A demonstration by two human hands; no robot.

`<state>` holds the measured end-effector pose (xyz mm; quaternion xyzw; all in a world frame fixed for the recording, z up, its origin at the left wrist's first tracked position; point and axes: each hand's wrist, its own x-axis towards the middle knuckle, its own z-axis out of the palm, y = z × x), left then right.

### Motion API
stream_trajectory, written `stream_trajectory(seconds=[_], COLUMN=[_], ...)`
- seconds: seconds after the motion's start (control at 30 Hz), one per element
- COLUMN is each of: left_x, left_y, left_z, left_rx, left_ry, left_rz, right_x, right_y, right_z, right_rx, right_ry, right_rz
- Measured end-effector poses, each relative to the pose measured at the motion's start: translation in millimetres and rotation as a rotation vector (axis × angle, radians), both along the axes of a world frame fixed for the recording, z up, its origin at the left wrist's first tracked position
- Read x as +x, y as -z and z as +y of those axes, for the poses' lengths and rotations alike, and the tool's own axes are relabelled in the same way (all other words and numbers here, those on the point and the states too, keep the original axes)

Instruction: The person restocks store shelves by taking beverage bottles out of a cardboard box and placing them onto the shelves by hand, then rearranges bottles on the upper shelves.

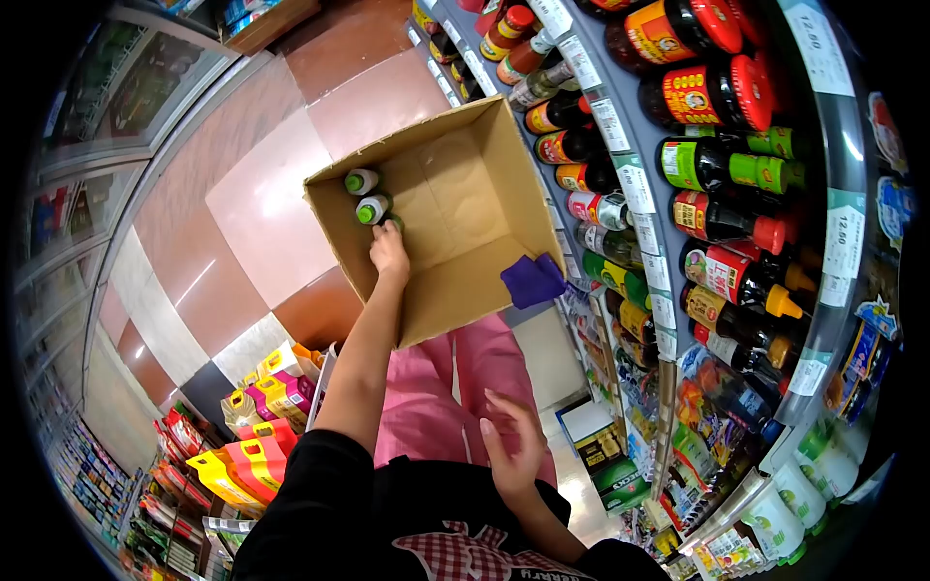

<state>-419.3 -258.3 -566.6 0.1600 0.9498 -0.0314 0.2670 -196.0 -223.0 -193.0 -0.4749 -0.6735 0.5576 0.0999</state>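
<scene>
So far, bottles (370,210) already stand inside the box (450,213), along its left side; my left hand (389,254) is at the nearest, grip unclear; my right hand's (513,445) fingers spread apart.

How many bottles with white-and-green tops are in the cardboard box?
2 in sight: the farther bottle, near the far-left corner of the box, and the nearer bottle beside it, next to the left hand, which may hide more.
</scene>
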Motion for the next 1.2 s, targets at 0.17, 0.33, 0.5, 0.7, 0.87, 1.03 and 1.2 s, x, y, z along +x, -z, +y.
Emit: stream_trajectory(seconds=[0.17, 0.33, 0.5, 0.7, 0.87, 1.03, 1.2], left_x=[13, 24, 25, 18, 13, 7, 7], left_y=[-50, -157, -313, -471, -558, -615, -650], left_z=[14, 17, 24, 30, 30, 36, 55], left_rx=[0.095, 0.334, 0.634, 0.845, 0.984, 1.03, 1.048], left_ry=[0.087, 0.203, 0.287, 0.397, 0.506, 0.629, 0.721], left_rz=[-0.026, -0.079, -0.246, -0.228, -0.215, -0.207, -0.227], right_x=[-4, -9, -11, -29, -43, -60, -61], right_y=[-6, -10, -4, -29, -63, -79, -100], right_z=[7, 17, 31, 51, 61, 51, 54], right_rx=[-0.021, 0.108, 0.366, 0.6, 0.644, 0.644, 0.617], right_ry=[0.051, 0.022, -0.016, -0.018, -0.095, -0.07, -0.025], right_rz=[0.001, -0.025, -0.001, 0.021, 0.157, 0.301, 0.368])
